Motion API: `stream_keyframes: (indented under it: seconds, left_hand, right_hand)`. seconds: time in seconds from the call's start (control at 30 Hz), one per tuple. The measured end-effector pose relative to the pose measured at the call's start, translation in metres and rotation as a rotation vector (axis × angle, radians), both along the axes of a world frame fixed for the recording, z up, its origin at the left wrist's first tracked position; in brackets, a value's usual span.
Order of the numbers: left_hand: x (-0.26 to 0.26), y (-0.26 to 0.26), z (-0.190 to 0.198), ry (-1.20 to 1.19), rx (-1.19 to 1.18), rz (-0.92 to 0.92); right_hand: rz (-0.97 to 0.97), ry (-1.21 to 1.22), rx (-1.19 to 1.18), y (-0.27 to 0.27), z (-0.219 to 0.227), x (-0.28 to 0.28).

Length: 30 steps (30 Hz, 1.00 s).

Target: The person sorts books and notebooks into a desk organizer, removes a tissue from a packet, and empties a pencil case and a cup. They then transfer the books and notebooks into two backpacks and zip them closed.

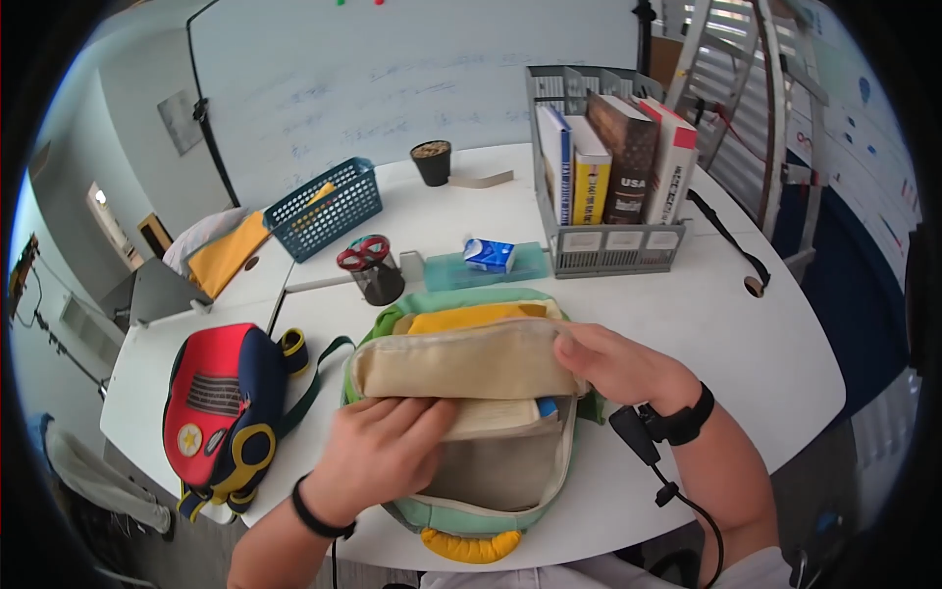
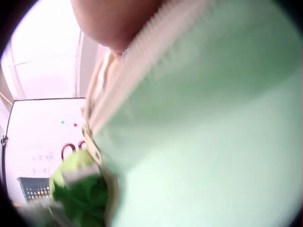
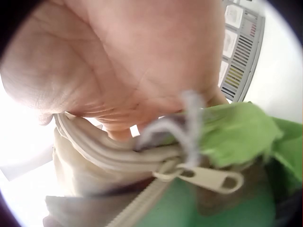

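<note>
A mint-green backpack with a beige lining lies unzipped, its beige flap folded up. Inside is a cream, book-like item with a small blue corner. My left hand reaches into the opening over its left end, fingertips hidden under the flap; I cannot tell whether they grip it. My right hand holds the flap's right edge, thumb on the near side and other fingers behind. The right wrist view shows that palm over the zipper edge, beside a zipper pull. Green fabric fills most of the left wrist view.
A red and navy backpack lies to the left. Beyond the green one are a mesh cup with scissors, a small blue-white box on a teal case, a blue basket, a plant pot and a grey book rack.
</note>
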<state>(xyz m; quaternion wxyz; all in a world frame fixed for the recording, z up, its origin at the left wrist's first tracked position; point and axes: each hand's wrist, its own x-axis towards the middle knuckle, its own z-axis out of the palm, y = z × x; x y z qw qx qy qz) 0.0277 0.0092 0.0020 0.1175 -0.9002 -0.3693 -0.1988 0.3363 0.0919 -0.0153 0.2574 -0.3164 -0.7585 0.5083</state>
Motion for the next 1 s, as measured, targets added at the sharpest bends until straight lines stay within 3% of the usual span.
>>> stream_keyframes:
  seconds: [0.03,0.1,0.13,0.17,0.2,0.23,0.27,0.3,0.33,0.4,0.47,0.5,0.53,0.6,0.67,0.73,0.8,0.87,0.93,0.97,1.0]
  left_hand:
    - [-0.006,-0.007,0.016,-0.101,0.022,-0.03]
    - [-0.029,-0.032,0.047,-0.221,-0.086,0.092]
    - [-0.037,-0.044,0.063,-0.254,0.017,0.136]
    - [-0.066,-0.057,0.057,-0.387,0.055,0.209]
    - [-0.094,-0.072,0.056,-0.722,-0.145,0.215]
    - [-0.118,-0.085,0.046,-0.923,0.024,0.232]
    - [-0.155,-0.099,0.045,-0.974,0.079,0.25]
    - [-0.154,-0.108,0.069,-0.932,0.0,0.293]
    - [-0.162,-0.104,0.079,-0.912,0.096,0.219]
    - [-0.132,-0.085,0.085,-1.026,0.287,0.221]
    - [-0.102,-0.07,0.071,-0.953,0.407,0.336]
    - [-0.083,-0.067,0.069,-0.608,0.466,0.349]
    - [-0.062,-0.063,0.068,-0.264,0.508,0.356]
    - [-0.007,-0.029,0.082,-0.169,0.347,-0.044]
    - [0.028,-0.02,0.066,-0.062,0.268,-0.225]
    - [0.048,-0.014,0.042,-0.016,0.138,-0.297]
    - [0.05,-0.005,0.036,-0.037,0.0,-0.387]
    - [0.046,-0.002,0.027,-0.056,-0.145,-0.476]
    - [0.034,-0.007,0.012,-0.249,-0.643,-0.134]
    - [0.023,-0.001,-0.008,0.002,-0.699,0.002]
    - [0.012,-0.003,-0.021,-0.005,-0.698,0.004]
  right_hand:
    - [-0.014,0.007,0.001,0.0,0.008,0.0]
    - [0.045,-0.383,-0.2,-0.003,0.025,-0.001]
    - [0.044,-0.377,-0.201,-0.001,0.013,-0.001]
    - [0.088,-0.316,-0.053,0.003,-0.009,-0.004]
    - [0.132,-0.253,0.095,0.002,-0.023,-0.006]
    - [0.068,-0.379,0.173,-0.007,-0.023,-0.007]
    - [0.07,-0.374,0.173,-0.012,-0.025,-0.008]
    - [0.12,-0.507,0.29,-0.016,-0.026,-0.008]
    - [0.17,-0.64,0.409,-0.019,-0.028,-0.009]
    - [0.179,-0.637,0.464,-0.021,-0.029,-0.007]
    - [0.04,-0.242,0.241,-0.022,-0.024,-0.006]
    - [0.033,0.093,0.032,-0.027,-0.021,-0.004]
    - [0.039,0.084,0.033,-0.032,-0.016,-0.005]
    - [0.027,0.809,-0.46,-0.046,-0.004,-0.006]
    - [-0.124,0.885,-0.497,-0.06,0.007,-0.005]
    - [-0.276,0.736,-0.501,-0.066,0.011,0.008]
    - [-0.358,0.743,-0.501,-0.07,-0.007,0.026]
    - [-0.487,0.787,-0.271,-0.071,-0.024,0.056]
    - [-0.571,0.764,-0.219,-0.073,-0.022,0.093]
    - [-0.57,0.758,-0.221,-0.074,-0.022,0.112]
    - [-0.612,0.689,-0.23,-0.075,-0.023,0.13]
